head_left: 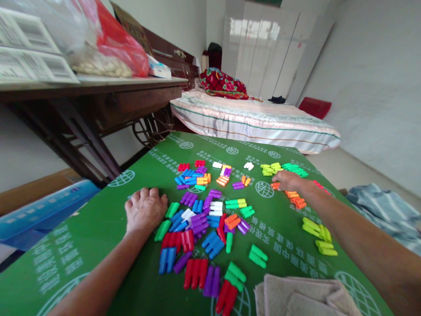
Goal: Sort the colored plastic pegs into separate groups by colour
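Note:
My left hand (145,210) rests palm down on the green board (125,272), fingers slightly bent and apart, holding nothing. Beside it lie a green block (172,210) and many other bullet-shaped plastic blocks, made of short tubes joined side by side. At the far right, my right hand (287,180) has its fingers lowered and closed around an orange block (275,186), partly hidden beneath them. More orange blocks (297,200) lie just nearer, under the wrist. Yellow-green blocks (271,169) and teal-green blocks (295,169) are grouped just beyond that hand.
Mixed blue blocks (213,244), red blocks (196,273) and purple blocks (198,223) cover the board's middle. A folded beige cloth (305,296) lies at the near edge. A wooden table (131,94) with bags stands left; a bed (256,116) is beyond.

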Tool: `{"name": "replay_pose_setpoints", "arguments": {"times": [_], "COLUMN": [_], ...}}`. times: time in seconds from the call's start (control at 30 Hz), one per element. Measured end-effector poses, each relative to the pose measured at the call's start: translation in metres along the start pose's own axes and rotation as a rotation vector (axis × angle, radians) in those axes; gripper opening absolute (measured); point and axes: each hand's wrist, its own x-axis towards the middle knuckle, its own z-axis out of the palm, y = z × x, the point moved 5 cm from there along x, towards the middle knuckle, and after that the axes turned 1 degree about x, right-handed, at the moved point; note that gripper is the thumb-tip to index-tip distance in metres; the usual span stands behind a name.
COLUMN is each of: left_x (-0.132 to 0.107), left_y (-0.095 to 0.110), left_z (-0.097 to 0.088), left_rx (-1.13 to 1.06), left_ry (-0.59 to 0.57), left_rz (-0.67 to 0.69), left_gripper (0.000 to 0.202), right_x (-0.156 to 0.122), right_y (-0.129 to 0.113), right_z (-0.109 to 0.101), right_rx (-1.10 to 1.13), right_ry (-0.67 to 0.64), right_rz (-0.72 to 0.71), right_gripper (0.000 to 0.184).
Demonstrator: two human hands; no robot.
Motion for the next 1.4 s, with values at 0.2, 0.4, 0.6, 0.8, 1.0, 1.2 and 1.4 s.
{"name": "replay_pose_setpoints", "arguments": {"times": [0.2,0.4,0.6,0.8,1.0,1.2,1.4], "left_x": [0.001,0.001,0.002,0.001,0.001,0.001,0.001], "left_y": [0.000,0.000,-0.001,0.000,0.000,0.000,0.000], "left_z": [0.002,0.001,0.001,0.002,0.003,0.003,0.004], "left_rx": [0.013,0.020,0.016,0.004,-0.001,0.007,0.005], "left_ry": [-0.003,0.000,0.001,0.013,0.022,0.019,0.019], "left_rz": [0.004,0.012,0.004,0.002,0.008,0.000,0.007], "left_gripper": [0.052,0.052,0.052,0.051,0.051,0.052,0.052], "right_x": [-0.003,0.008,0.011,-0.027,-0.051,-0.051,-0.048], "right_y": [-0.045,-0.108,-0.123,-0.103,-0.061,-0.032,-0.014], "right_z": [-0.010,-0.019,-0.016,-0.003,0.006,0.010,0.010], "right_rx": [-0.029,-0.064,-0.159,-0.234,-0.254,-0.216,-0.156], "right_ry": [0.038,0.099,0.057,0.001,-0.031,-0.022,-0.005], "right_rz": [-0.177,-0.366,-0.374,-0.330,-0.246,-0.155,-0.109], "right_gripper": [0.045,0.050,0.030,0.033,0.029,0.034,0.047]}}
